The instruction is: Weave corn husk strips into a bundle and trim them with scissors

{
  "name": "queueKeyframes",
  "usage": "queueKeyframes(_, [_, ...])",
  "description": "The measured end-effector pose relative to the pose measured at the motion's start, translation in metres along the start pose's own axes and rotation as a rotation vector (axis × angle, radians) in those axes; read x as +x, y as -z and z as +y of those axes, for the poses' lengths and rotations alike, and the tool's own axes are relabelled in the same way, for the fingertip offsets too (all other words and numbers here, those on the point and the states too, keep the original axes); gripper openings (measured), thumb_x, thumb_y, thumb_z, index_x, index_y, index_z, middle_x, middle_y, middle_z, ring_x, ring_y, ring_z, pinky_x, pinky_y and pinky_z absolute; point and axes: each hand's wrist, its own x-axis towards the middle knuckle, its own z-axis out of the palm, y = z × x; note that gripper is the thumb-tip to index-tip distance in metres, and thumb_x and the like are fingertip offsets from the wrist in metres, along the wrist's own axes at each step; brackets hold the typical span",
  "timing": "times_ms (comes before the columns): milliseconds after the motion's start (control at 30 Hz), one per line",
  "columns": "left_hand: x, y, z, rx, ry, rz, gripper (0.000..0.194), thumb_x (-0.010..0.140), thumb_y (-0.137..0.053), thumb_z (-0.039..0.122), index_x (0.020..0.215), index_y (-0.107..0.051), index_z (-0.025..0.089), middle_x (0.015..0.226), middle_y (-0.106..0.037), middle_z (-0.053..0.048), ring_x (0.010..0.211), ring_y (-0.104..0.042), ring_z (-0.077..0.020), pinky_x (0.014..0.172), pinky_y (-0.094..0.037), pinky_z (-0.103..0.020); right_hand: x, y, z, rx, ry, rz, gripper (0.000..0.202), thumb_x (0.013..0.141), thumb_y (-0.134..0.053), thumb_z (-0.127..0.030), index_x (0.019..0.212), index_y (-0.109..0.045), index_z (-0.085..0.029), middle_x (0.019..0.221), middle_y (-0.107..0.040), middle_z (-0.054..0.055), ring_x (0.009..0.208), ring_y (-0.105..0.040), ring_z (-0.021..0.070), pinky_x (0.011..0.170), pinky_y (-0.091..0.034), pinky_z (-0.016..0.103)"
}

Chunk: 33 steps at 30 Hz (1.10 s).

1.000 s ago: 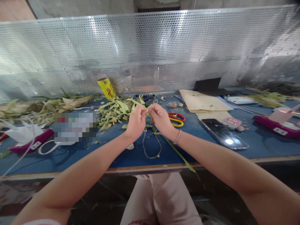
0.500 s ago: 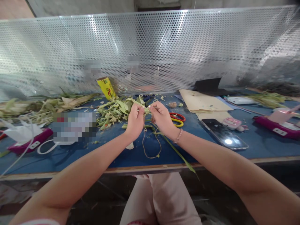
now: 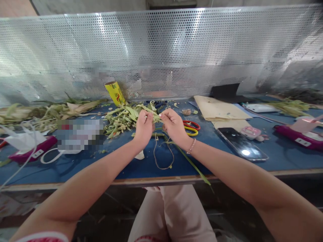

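Note:
Between my hands a pale green plant strip (image 3: 156, 118) is stretched out. My left hand (image 3: 143, 127) pinches one end, its thumb and forefinger closed. At the other end my right hand (image 3: 174, 127), with a beaded bracelet on the wrist, is closed in a pinch too. Below them lies a loop of thin twine (image 3: 164, 168). A long green leaf (image 3: 194, 165) runs from under my right hand to past the table edge. Behind my left hand sits a heap of cut, drying leaves and stalks (image 3: 118, 122). Red and yellow handles (image 3: 191, 131) lie beside my right hand.
A perforated metal screen (image 3: 166, 50) stands along the back of the blue table (image 3: 141, 173). A yellow roll (image 3: 115, 94) is near it. On the right are brown paper (image 3: 219, 109), a phone (image 3: 242, 144) and a pink case (image 3: 249, 131). Dried leaves (image 3: 22, 116) lie left.
My left hand has shifted slightly left, widening the gap between my hands, and more of the strip shows. My right hand has barely moved.

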Motion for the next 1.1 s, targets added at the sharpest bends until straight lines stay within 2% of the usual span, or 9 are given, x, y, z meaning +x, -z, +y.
queueKeyframes(133, [0.0005,0.0014,0.0005,-0.092,0.01,-0.036,0.026,0.081,-0.045,0.035,0.067,-0.028,0.021,0.046,-0.021,0.01,0.033,-0.021,-0.0031,0.036,-0.021,-0.018,0.0,0.0007,-0.0004,0.002,0.012,-0.003,0.02,0.081,-0.045,-0.035,0.067,-0.039,-0.022,0.047,-0.031,-0.007,0.04,-0.033,0.0066,0.043,-0.031,0.022])
queueKeyframes(433, [-0.0009,0.0042,0.0074,-0.106,0.011,-0.065,0.028,0.08,-0.049,0.036,0.066,-0.029,0.021,0.042,-0.021,0.011,0.032,-0.022,-0.0027,0.036,-0.02,-0.018,-0.0006,0.0042,0.0013,0.033,0.014,-0.05,0.019,0.08,-0.047,-0.036,0.069,-0.043,-0.022,0.051,-0.034,-0.006,0.04,-0.034,0.0064,0.041,-0.029,0.021])
queueKeyframes(667, [-0.0001,0.0079,0.0057,-0.101,-0.007,-0.059,0.027,0.079,-0.05,0.037,0.067,-0.033,0.021,0.042,-0.025,0.01,0.033,-0.026,-0.0035,0.038,-0.023,-0.019,0.001,0.0043,0.001,0.033,-0.013,-0.059,0.02,0.08,-0.046,-0.039,0.07,-0.041,-0.022,0.05,-0.032,-0.007,0.039,-0.033,0.0066,0.04,-0.029,0.022])
queueKeyframes(733, [0.0,0.0071,0.0053,-0.122,0.025,-0.071,0.027,0.078,-0.051,0.038,0.067,-0.034,0.021,0.04,-0.026,0.01,0.033,-0.026,-0.004,0.038,-0.022,-0.019,0.0021,0.0047,0.0028,0.0,-0.023,-0.056,0.02,0.081,-0.044,-0.038,0.07,-0.039,-0.022,0.05,-0.033,-0.007,0.039,-0.035,0.0069,0.041,-0.03,0.022])
queueKeyframes(833, [-0.0012,0.0032,0.0055,-0.245,0.13,-0.154,0.03,0.076,-0.053,0.041,0.064,-0.034,0.02,0.039,-0.029,0.01,0.033,-0.027,-0.004,0.038,-0.022,-0.018,0.0035,0.0056,0.0035,-0.066,-0.019,-0.043,0.018,0.082,-0.042,-0.035,0.072,-0.039,-0.022,0.049,-0.036,-0.007,0.04,-0.038,0.0076,0.043,-0.031,0.022])
queueKeyframes(933, [-0.003,-0.0012,0.0061,-0.359,0.249,-0.21,0.033,0.073,-0.056,0.042,0.061,-0.036,0.018,0.042,-0.035,0.007,0.038,-0.034,-0.0046,0.041,-0.028,-0.019,0.0036,0.0061,0.0012,-0.101,0.014,-0.026,0.016,0.083,-0.04,-0.032,0.072,-0.039,-0.021,0.05,-0.041,-0.007,0.044,-0.041,0.0081,0.048,-0.035,0.023])
queueKeyframes(1033, [-0.0023,-0.0015,0.0047,-0.346,0.301,-0.185,0.031,0.071,-0.058,0.04,0.06,-0.041,0.016,0.045,-0.039,0.005,0.042,-0.038,-0.0054,0.044,-0.033,-0.02,0.0024,0.0061,-0.0006,-0.147,0.051,-0.026,0.014,0.083,-0.039,-0.03,0.073,-0.04,-0.02,0.053,-0.044,-0.006,0.048,-0.045,0.0087,0.052,-0.037,0.023])
queueKeyframes(1100, [0.0003,0.0015,0.0025,-0.24,0.257,-0.151,0.028,0.071,-0.058,0.037,0.059,-0.043,0.016,0.047,-0.04,0.005,0.044,-0.038,-0.0055,0.046,-0.033,-0.02,0.0015,0.0063,-0.0004,-0.195,0.059,-0.048,0.013,0.083,-0.039,-0.029,0.074,-0.041,-0.02,0.054,-0.045,-0.005,0.048,-0.046,0.009,0.053,-0.037,0.023])
